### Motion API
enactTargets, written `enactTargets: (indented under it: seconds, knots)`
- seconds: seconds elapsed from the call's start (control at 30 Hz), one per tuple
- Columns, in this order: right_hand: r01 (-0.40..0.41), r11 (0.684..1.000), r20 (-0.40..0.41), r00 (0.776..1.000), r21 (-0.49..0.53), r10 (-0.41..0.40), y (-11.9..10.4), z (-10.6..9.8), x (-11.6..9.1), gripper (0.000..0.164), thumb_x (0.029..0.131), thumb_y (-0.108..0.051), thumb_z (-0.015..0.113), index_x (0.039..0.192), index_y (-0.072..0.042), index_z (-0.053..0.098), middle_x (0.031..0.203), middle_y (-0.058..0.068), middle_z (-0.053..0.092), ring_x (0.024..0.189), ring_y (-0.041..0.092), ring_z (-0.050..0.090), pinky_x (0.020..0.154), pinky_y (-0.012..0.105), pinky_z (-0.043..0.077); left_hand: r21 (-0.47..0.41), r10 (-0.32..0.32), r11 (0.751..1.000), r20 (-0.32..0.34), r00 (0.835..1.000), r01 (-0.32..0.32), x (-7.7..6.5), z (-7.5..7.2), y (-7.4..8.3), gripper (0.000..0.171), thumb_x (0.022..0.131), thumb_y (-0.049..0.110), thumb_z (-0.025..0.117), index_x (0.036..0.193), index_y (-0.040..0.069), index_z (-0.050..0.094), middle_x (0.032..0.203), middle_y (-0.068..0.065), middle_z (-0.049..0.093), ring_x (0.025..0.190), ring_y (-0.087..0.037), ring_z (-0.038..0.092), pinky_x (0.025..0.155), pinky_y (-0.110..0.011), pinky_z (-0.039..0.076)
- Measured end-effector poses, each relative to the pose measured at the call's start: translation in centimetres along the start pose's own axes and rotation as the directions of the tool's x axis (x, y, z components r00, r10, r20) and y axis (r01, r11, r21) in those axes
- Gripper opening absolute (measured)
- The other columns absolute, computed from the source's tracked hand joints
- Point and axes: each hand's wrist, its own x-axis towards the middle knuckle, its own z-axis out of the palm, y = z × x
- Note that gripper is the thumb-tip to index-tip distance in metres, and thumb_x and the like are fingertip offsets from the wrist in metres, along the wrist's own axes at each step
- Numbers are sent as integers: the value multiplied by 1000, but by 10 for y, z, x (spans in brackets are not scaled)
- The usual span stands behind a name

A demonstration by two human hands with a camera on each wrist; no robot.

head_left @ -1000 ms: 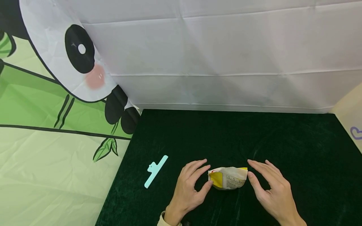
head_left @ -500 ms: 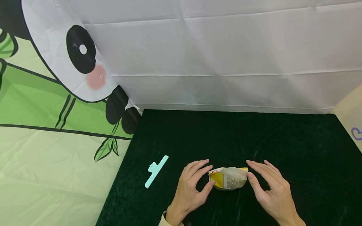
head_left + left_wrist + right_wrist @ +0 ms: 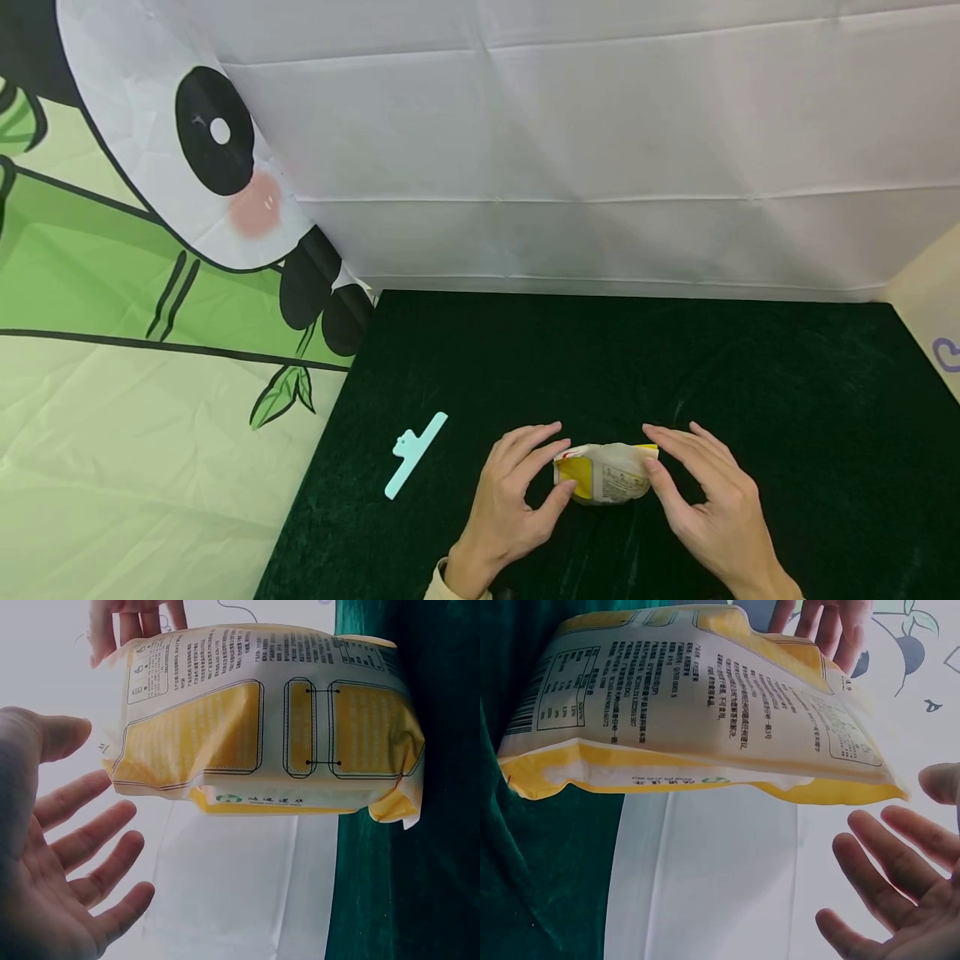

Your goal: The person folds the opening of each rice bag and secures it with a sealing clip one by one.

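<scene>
A yellow and white printed plastic bag (image 3: 607, 473) stands on the dark green cloth, seen from above in the head view. Its printed sides fill much of the left wrist view, where the bag (image 3: 262, 720) looks puffed, and of the right wrist view. My left hand (image 3: 510, 496) is at the bag's left end, fingers spread and lightly bent, thumb by the top corner. At the other end, my right hand (image 3: 708, 496) has its thumb and fingers on either side of the top corner. Neither hand is curled round the bag. Whether the thumbs touch it, I cannot tell.
A light turquoise bag clip (image 3: 412, 454) lies on the green cloth (image 3: 525, 358), left of my left hand. Behind the table hangs a white sheet (image 3: 600, 150), with a cartoon panda print (image 3: 213, 133) on the left.
Both hands have shifted slightly inward, the left one to the right and the right one to the left, closer to the bag's ends. Bag and clip stay practically where they were.
</scene>
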Motion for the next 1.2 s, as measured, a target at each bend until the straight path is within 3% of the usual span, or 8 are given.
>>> enactTargets:
  seconds: [0.63, 1.2]
  knots:
    - [-12, 999, -20, 1000, -30, 11, -17, 14, -9, 42, 86, 2, 82, 126, -8, 75, 124, 9, 79, 113, 19, 72, 126, 18, 28, -36, 82, 996, -20, 996, -83, 2, 0, 8, 37, 101, 28, 72, 138, 22, 69, 151, 1, 63, 136, -17, 59, 107, -43, 55]
    - [-1, 1000, -48, 999, -20, 0, -33, 24, -15, 45, 84, 2, 84, 126, -10, 75, 121, 8, 79, 111, 18, 73, 126, 18, 29, -56, 145, 988, -13, 989, -145, -5, -4, 11, 37, 101, 29, 71, 137, 20, 69, 150, 0, 64, 133, -17, 60, 107, -40, 54]
